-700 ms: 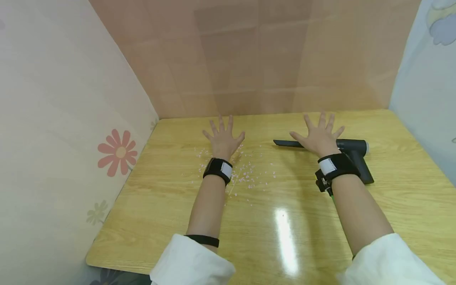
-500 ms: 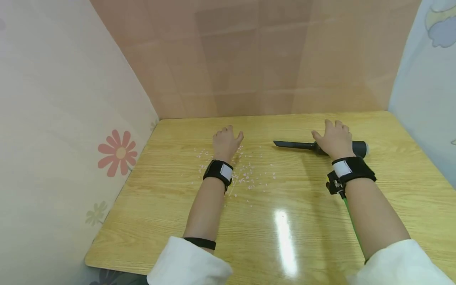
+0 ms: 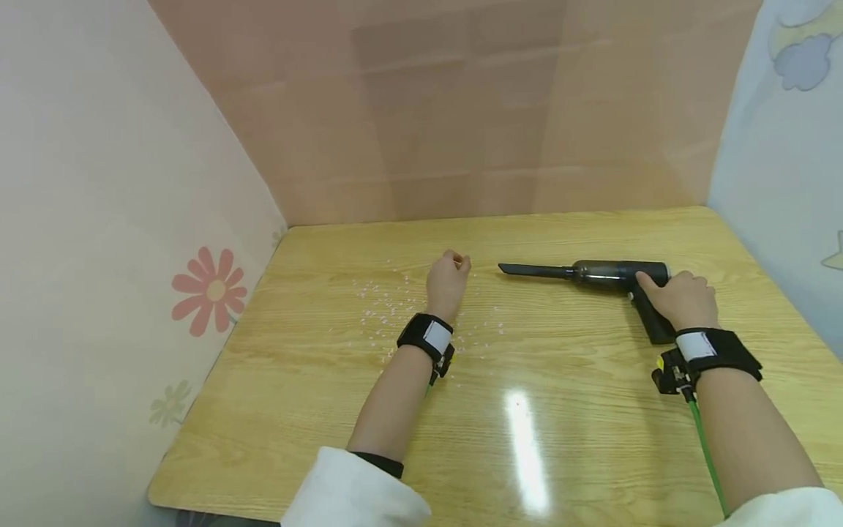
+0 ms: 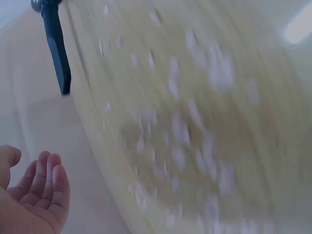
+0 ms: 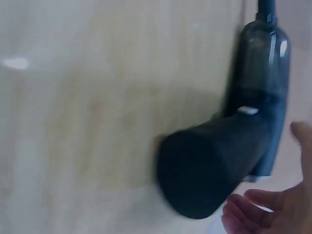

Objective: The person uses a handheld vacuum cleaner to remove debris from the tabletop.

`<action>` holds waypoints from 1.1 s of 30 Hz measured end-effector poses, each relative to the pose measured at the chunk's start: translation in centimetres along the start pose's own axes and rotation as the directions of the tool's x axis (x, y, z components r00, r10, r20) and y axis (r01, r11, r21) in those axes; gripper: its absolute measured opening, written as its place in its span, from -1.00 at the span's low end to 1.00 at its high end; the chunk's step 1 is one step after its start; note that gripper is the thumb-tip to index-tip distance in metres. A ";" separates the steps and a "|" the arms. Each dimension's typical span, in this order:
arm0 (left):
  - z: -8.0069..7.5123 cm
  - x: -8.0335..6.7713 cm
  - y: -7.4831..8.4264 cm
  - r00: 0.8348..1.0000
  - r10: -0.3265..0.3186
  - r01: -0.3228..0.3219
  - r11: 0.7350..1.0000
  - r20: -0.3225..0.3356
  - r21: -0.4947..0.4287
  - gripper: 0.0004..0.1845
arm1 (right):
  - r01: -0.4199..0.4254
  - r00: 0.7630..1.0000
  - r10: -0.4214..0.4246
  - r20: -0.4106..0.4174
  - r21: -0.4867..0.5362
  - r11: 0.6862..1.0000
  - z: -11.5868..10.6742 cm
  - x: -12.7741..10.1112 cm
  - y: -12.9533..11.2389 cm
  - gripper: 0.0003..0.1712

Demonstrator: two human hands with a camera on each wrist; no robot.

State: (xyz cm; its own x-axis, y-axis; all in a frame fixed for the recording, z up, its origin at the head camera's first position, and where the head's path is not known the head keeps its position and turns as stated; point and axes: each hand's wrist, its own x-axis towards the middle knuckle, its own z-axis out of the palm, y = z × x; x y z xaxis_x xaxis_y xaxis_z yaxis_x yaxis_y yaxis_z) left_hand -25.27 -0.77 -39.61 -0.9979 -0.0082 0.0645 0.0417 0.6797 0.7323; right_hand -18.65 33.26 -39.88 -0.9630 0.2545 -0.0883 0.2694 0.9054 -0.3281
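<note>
A black handheld vacuum cleaner (image 3: 596,272) lies on the table in the head view, its long narrow nozzle (image 3: 533,271) pointing left. My right hand (image 3: 685,301) is beside its handle (image 3: 652,318), thumb overlapping the rear of the body in the head view. In the right wrist view, loosely bent fingers (image 5: 241,214) are right at the handle's edge and do not wrap round it. Left of the nozzle, my left hand (image 3: 448,284) hovers over the table, fingers loosely curled with nothing in them. Small pale scraps (image 3: 382,311) are scattered beneath and left of it.
The wood-grain table (image 3: 296,410) ends at a brown backing (image 3: 461,146) behind. Flower-patterned panels (image 3: 132,219) close the left side, and another pale panel (image 3: 790,183) the right. Green cables (image 3: 707,454) run from the wrist cameras along the forearms.
Both hands were spread wide; their fingers have since bent. My right hand has moved right and nearer, uncovering the vacuum's body. My left hand has shifted right, uncovering more scraps.
</note>
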 end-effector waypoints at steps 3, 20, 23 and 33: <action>1.6 -0.5 0.3 0.999 -0.027 0.028 0.999 0.017 -0.034 -0.66 | -0.010 0.992 0.005 0.129 0.043 0.999 0.8 0.0 0.6 0.08; 7.0 -3.2 1.6 0.981 -0.178 0.193 0.937 0.078 -0.291 -0.56 | -0.039 0.997 0.033 0.066 0.080 0.996 3.3 -1.3 0.6 -0.36; 7.1 -3.3 1.5 0.971 -0.221 0.239 0.909 0.093 -0.341 -0.51 | -0.026 0.999 0.023 0.034 0.101 0.995 3.2 -1.4 0.5 -0.40; 7.3 -3.1 1.3 0.954 -0.292 0.263 0.716 0.065 -0.646 -0.24 | -0.014 0.999 0.008 0.042 0.157 0.988 2.9 -2.3 -0.7 -0.42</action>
State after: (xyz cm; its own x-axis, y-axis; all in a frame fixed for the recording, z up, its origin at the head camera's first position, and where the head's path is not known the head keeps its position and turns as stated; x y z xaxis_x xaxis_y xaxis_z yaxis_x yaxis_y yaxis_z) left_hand -22.48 5.50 -43.76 -0.9677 -0.1583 -0.1962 -0.2004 0.0104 0.9797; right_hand -16.59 31.06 -42.21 -0.9601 0.2471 -0.1307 0.2794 0.8372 -0.4700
